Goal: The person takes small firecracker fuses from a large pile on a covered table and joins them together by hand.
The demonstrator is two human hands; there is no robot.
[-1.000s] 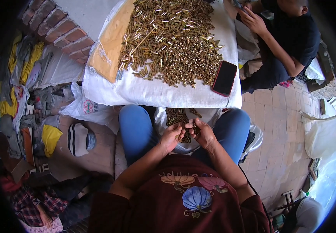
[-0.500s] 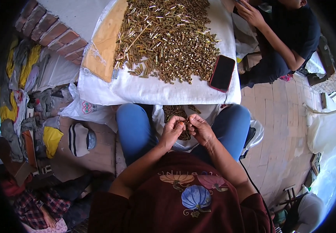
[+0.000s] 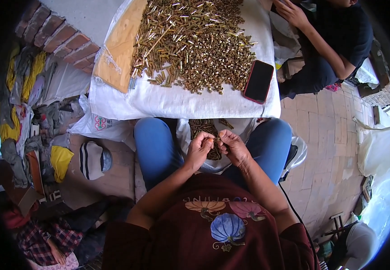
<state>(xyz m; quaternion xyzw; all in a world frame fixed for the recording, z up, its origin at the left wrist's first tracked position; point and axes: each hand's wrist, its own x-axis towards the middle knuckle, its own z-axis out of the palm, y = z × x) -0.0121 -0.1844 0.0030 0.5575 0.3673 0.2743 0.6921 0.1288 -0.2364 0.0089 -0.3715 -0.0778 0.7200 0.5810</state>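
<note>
My left hand (image 3: 197,151) and my right hand (image 3: 234,147) meet over my lap, fingertips nearly touching. Both are closed in a pinch on a small brass-coloured metal piece (image 3: 216,140), mostly hidden by the fingers. Below them, between my knees, a white sack (image 3: 184,137) lies open with brass-coloured metal rods (image 3: 202,125) in it. On the table ahead spreads a heap of small metal parts: longer cylindrical pieces (image 3: 165,38) on the left, short nut-like pieces (image 3: 219,63) on the right.
A white cloth (image 3: 159,105) covers the table, with a wooden board (image 3: 114,63) at its left and a phone (image 3: 259,81) at its right corner. A co-worker (image 3: 325,49) sits at the far right. A striped cap-like item (image 3: 91,160) lies on the floor at left.
My hands stay pinched together over the sack, with only slight finger movement. The view has shifted a little.
</note>
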